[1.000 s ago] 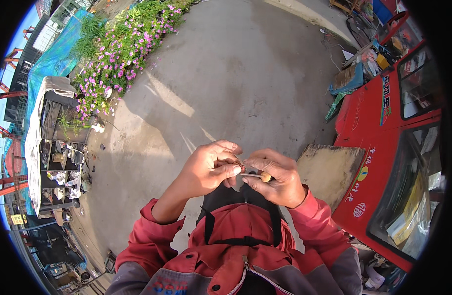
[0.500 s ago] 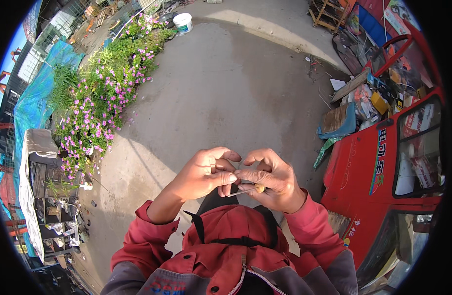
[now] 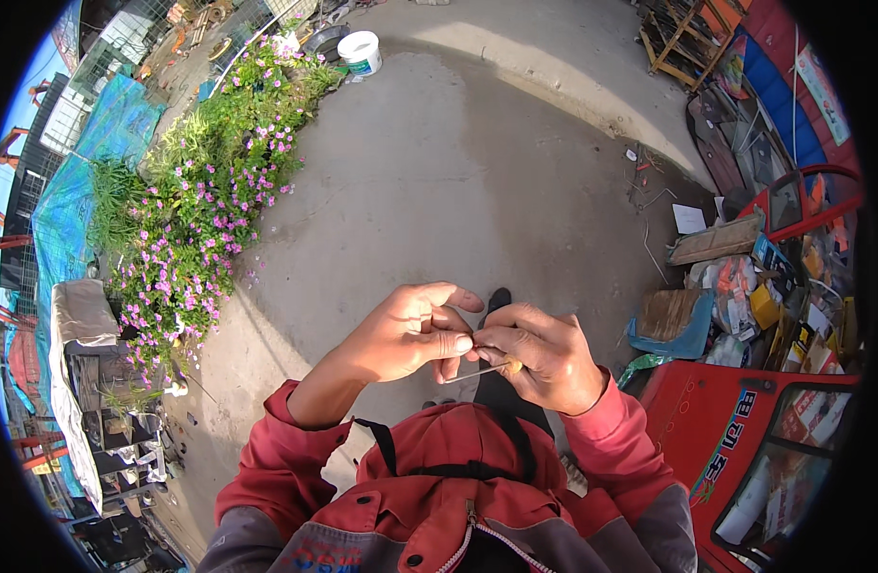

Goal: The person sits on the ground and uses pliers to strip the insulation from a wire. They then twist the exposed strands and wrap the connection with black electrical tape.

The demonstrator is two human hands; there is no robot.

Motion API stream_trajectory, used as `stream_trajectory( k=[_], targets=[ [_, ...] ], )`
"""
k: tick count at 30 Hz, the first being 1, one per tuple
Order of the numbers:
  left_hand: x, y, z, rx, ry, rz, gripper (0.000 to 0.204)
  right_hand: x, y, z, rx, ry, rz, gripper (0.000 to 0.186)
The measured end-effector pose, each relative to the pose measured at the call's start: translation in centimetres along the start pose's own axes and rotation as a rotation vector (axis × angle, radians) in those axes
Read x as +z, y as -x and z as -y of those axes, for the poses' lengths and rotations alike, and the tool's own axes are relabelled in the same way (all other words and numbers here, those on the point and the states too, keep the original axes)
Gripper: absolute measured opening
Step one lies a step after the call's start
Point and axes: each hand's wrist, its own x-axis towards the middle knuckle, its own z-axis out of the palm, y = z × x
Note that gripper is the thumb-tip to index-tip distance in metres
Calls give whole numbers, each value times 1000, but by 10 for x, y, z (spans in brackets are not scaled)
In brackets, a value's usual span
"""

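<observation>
Head view: close handwork over open concrete

Ground first: one grey concrete yard (image 3: 410, 191), part sunlit, part shaded. Left side, one long bed of flowers (image 3: 200, 239), pink blooms too many to count. Beyond it, one blue-green sheet (image 3: 62, 220). Right edge, one red vehicle (image 3: 676, 406), cut off by the rim; just above it, one heap of mixed goods (image 3: 740, 291), pieces overlapping, no sure count. Lower left, one cluttered shelf unit (image 3: 105, 420).

Middling sizes: one red-and-grey jacket (image 3: 381, 525), two sleeves up to the wrists. One wooden rack (image 3: 682, 43), upper right. One white bucket (image 3: 360, 55) near the far end of the flowers. One dark shoe tip (image 3: 499, 298) showing just beyond the hands.

Hands: two, meeting at the fingertips in front of the body. Right hand (image 3: 549, 355) curled closed around one slim tool (image 3: 512, 366): yellowish handle in the fingers, thin metal shaft slanting down-left below the left fingertips. Left hand (image 3: 401, 334): index finger loosely arched, thumb and other fingers pinched together on the smallest item, one dark-red piece (image 3: 474, 350). It sits between the two hands' fingertips, mostly hidden; cannot tell its shape, nor whether the right fingers grip it too.
</observation>
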Motion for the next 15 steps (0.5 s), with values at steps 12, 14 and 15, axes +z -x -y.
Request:
stream_trajectory(
  k=[12,14,15],
  targets=[
    [-114,-263,-138,-27,274,-2,41,-134,-202,-222,-39,-81,-39,22],
    [-138,-303,-157,-26,292,7,40,-150,-233,-257,-61,-87,-43,23],
    [-151,-326,-162,-27,302,20,40,-157,-247,-277,-62,-86,-46,23]
  ],
)
